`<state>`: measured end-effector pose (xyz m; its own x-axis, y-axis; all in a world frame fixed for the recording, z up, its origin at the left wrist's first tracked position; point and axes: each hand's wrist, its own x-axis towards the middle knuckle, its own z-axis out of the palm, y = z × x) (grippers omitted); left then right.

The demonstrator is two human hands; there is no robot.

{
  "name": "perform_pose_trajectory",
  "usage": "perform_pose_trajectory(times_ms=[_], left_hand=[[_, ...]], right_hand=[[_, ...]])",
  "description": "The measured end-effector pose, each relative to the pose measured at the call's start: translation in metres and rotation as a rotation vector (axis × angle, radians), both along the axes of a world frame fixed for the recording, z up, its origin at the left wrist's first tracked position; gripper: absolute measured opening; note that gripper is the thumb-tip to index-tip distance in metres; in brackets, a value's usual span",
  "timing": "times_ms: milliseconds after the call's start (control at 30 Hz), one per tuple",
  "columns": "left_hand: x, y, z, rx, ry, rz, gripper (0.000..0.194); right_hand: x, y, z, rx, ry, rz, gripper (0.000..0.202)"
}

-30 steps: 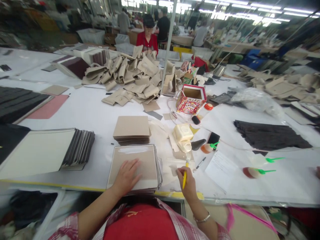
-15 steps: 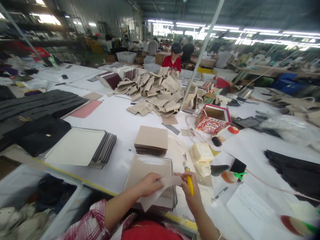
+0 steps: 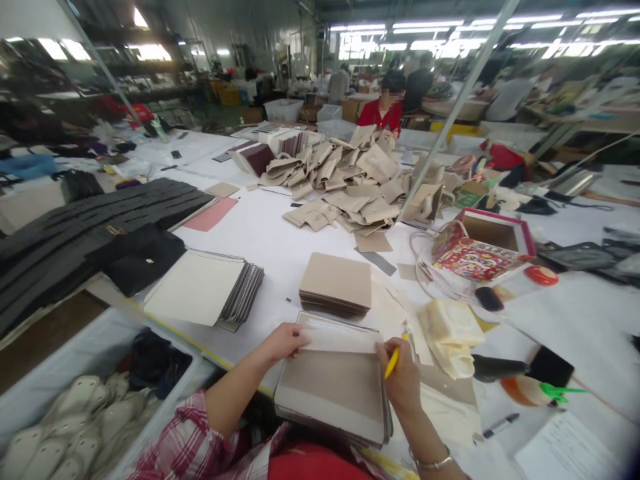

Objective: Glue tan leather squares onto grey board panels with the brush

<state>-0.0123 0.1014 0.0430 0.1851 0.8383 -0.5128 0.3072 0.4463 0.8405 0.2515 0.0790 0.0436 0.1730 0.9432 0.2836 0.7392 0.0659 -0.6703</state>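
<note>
Has a white-topped stack (image 3: 193,280) at left on the tabletop (image 3: 275,247). Pinches the left end of a pale strip (image 3: 345,340) in the closed grip of the left hand (image 3: 287,341). Stretches it across the far part of the board stack (image 3: 333,393), just in front of the beige pile (image 3: 335,280). Holds the strip's right end in the right hand (image 3: 404,380), with the same grip clenched around a yellow-handled tool (image 3: 393,363), near a cream container (image 3: 450,330).
</note>
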Motion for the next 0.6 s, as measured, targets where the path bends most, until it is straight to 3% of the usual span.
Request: perform_pose_trajectory(times_ms=[167,400,600], left_hand=[[-0.003,0.018,-0.021,0.178,0.215,0.192,0.026],[-0.001,0.026,-0.029,0.342,0.380,0.254,0.026],[-0.002,0.030,-0.031,0.371,0.428,0.240,0.024]], right_hand=[[-0.010,0.007,-0.019,0.005,-0.033,-0.025,0.031],[-0.012,0.014,-0.034,0.000,-0.112,-0.040,0.034],[-0.011,0.016,-0.040,0.035,-0.140,-0.039,0.032]])
